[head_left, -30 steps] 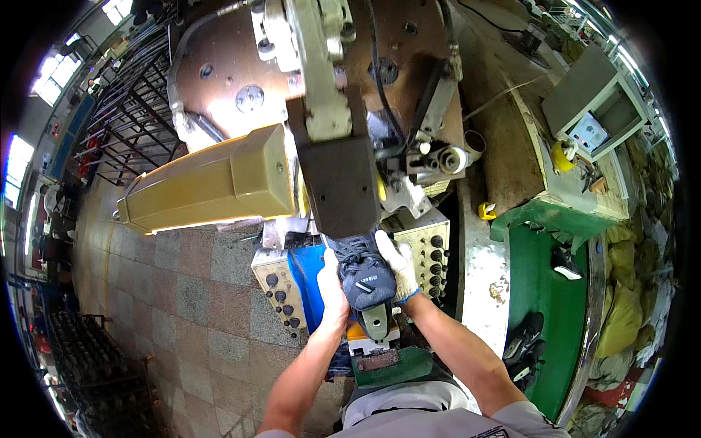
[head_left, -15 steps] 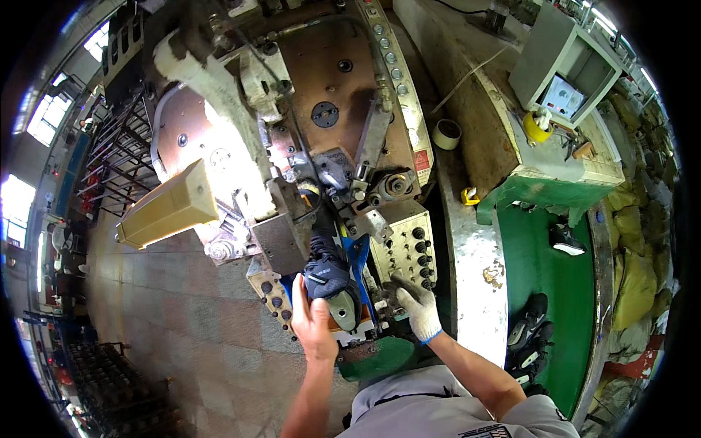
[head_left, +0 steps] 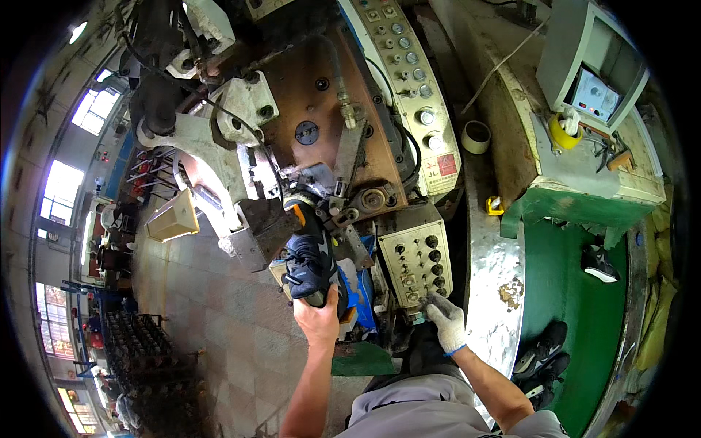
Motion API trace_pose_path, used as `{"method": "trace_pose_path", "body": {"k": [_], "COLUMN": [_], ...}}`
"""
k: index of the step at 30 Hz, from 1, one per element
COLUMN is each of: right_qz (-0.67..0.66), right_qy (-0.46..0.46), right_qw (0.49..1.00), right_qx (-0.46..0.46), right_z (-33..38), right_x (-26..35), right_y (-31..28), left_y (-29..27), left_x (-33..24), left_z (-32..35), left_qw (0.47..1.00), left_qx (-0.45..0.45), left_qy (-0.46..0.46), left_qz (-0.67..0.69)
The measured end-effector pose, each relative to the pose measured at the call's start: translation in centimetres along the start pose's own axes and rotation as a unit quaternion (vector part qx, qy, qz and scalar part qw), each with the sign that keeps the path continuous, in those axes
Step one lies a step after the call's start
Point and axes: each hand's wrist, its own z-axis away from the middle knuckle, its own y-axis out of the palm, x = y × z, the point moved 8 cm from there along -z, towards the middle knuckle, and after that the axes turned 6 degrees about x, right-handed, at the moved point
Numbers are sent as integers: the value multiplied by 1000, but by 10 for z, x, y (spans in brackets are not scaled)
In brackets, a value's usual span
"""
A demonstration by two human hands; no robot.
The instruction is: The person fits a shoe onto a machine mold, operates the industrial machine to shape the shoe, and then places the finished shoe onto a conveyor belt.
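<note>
A dark navy sneaker [head_left: 307,261] with laces points its toe toward me, beneath the machine's pale arm and dark metal block [head_left: 264,237]. My bare left hand [head_left: 318,314] is closed round the toe end, its thumb along the side of the shoe. An orange patch shows at the heel end, partly covered by the machine. My right hand [head_left: 447,323], in a white knit glove with grey fingertips, is at the lower edge of the cream control box [head_left: 416,259]. Its fingers reach out, parted, by the lowest switches; whether they press one cannot be made out.
Blue machine parts [head_left: 358,292] stand just right of the shoe. A gauge panel [head_left: 412,80] runs up the machine's right side. Beyond lie a metal ledge [head_left: 496,270], a tape roll [head_left: 476,136], a yellow cup [head_left: 564,131] and black shoes [head_left: 544,350] on a green surface.
The shoe has swung left, away from the blue parts, with my left hand now round its toe. My right hand has shifted slightly right and down along the control box. The head view has turned.
</note>
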Motion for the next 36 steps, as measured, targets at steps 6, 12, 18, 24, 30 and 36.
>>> {"method": "trace_pose_path", "body": {"k": [6, 12, 18, 24, 30, 36], "right_qz": [-34, 0, 20, 20, -36, -87], "right_qy": [17, 1, -12, -37, -56, -47], "right_qw": [999, 1000, 1000, 998, 995, 995], "right_qx": [18, 22, -11, -38, -79, -29], "right_z": [-7, -8, -1, 16, 25, 24], "right_x": [-9, 16, 17, 11, 9, 19], "right_y": [-7, 28, 44, 54, 61, 86], "left_y": [2, 2, 0, 3, -4, -10], "left_x": [-6, 3, 8, 41, 21, 60], "left_z": [3, 4, 2, -4, -7, -4], "left_qw": [1000, 1000, 996, 979, 982, 886], "left_qx": [0, 2, 10, 79, 87, 128], "left_qy": [-3, 3, -52, -103, -106, -177], "left_qz": [0, 7, 73, 155, 130, 410]}}
